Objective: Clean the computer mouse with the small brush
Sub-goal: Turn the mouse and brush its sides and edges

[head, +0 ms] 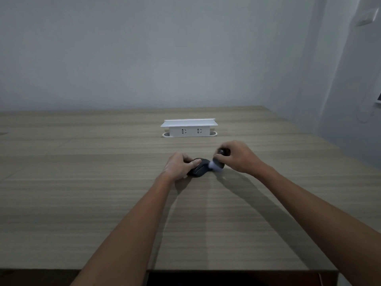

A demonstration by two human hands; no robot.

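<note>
A dark computer mouse [199,168] lies on the wooden table [103,193], a little past the middle. My left hand [179,165] grips it from the left side, thumb across its top. My right hand [239,156] holds a small brush [218,163] with a dark handle and pale bristles. The bristles touch the mouse's right end. Part of the brush handle is hidden inside my fingers.
A white pop-up socket box [189,128] with two outlets stands on the table behind the hands. A plain wall rises behind the table, and a side wall with a switch plate [367,17] stands at the right. The table's near edge [226,270] runs along the bottom.
</note>
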